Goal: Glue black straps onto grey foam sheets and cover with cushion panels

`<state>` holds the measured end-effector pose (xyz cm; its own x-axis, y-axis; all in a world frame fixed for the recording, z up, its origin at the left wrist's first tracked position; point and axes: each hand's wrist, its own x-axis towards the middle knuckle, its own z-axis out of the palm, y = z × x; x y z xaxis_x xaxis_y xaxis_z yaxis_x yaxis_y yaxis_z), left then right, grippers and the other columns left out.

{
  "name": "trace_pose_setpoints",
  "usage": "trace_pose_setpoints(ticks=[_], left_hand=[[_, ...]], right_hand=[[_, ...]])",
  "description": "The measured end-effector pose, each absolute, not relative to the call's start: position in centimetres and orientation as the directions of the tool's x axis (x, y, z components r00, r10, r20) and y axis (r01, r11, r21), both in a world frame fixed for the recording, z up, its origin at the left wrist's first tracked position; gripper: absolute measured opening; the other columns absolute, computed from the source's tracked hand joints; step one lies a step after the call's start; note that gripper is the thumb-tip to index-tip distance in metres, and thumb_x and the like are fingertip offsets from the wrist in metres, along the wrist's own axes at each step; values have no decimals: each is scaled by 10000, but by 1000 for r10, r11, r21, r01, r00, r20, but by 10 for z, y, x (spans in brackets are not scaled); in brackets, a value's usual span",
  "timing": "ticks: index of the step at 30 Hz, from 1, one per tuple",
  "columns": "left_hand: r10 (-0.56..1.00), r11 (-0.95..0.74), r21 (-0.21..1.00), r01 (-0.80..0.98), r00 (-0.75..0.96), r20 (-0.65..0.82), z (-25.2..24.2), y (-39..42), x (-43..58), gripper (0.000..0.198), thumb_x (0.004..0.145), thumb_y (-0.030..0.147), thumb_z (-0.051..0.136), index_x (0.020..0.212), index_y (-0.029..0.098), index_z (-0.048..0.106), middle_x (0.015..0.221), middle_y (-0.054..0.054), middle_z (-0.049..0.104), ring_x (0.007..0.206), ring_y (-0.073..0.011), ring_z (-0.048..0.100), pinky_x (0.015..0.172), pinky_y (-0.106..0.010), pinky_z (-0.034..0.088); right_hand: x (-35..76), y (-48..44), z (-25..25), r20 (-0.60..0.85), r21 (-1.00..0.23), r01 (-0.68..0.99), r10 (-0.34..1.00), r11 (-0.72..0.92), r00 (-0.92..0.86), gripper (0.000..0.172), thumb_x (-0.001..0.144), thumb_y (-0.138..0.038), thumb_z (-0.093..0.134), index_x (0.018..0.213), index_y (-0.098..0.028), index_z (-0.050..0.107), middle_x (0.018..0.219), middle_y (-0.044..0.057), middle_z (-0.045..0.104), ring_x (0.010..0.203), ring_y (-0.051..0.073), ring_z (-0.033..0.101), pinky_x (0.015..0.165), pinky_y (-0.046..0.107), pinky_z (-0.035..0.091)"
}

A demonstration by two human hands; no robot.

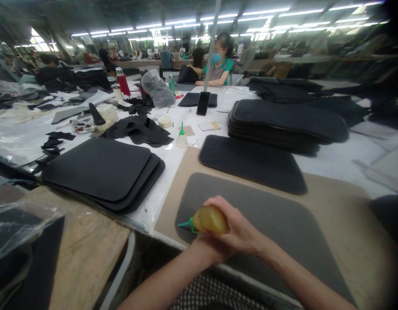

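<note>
My right hand [240, 230] is closed over a yellow squeeze bottle [210, 219] whose green nozzle [185, 224] points left. My left hand [203, 250] lies under and against the right one at the bottle; its fingers are hidden. Both hands hover at the near left corner of a grey rounded pad [270, 215] that lies flat on a brown board [347, 228]. Just behind it lies a black pad of the same shape [250, 161].
A low stack of black pads [98, 168] lies to the left and a taller stack [289, 120] at the right. A small green-capped bottle [181, 137], black fabric scraps [137, 129] and a phone [203, 103] sit mid-table. A person in a green shirt [220, 69] sits opposite.
</note>
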<state>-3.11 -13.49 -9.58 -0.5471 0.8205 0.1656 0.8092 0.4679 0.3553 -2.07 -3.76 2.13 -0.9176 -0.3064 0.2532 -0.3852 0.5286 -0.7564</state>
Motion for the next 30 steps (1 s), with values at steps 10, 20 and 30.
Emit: trace_pose_setpoints(ticks=[10, 20, 30], left_hand=[[862, 372, 350, 860, -459, 213, -69, -147, -37, 607, 999, 578, 343, 1467, 201, 427, 1463, -79, 550, 1340, -277, 490, 1158, -449, 359], [872, 346, 301, 889, -423, 245, -46, -148, -44, 646, 974, 608, 383, 1438, 164, 448, 1474, -113, 511, 1394, -282, 398, 1196, -466, 248], [867, 349, 349, 870, -441, 233, -40, -144, -42, 617, 959, 616, 419, 1412, 198, 455, 1415, -80, 546, 1351, -253, 424, 1182, -464, 282]], right_hand=[[-40, -18, 9, 316, -756, -387, -223, 529, -922, 531, 832, -334, 738, 1279, -290, 455, 1161, 63, 546, 1032, 244, 571, 884, 359, 499], [-64, -10, -13, 442, -707, -258, 127, 659, -888, 509, 840, -414, 727, 1257, -258, 480, 1188, 69, 574, 1066, 262, 583, 947, 397, 482], [-91, -1, -23, 539, -663, -206, 268, 719, -798, 474, 856, -415, 703, 1232, -236, 475, 1151, 83, 557, 1061, 264, 569, 952, 418, 476]])
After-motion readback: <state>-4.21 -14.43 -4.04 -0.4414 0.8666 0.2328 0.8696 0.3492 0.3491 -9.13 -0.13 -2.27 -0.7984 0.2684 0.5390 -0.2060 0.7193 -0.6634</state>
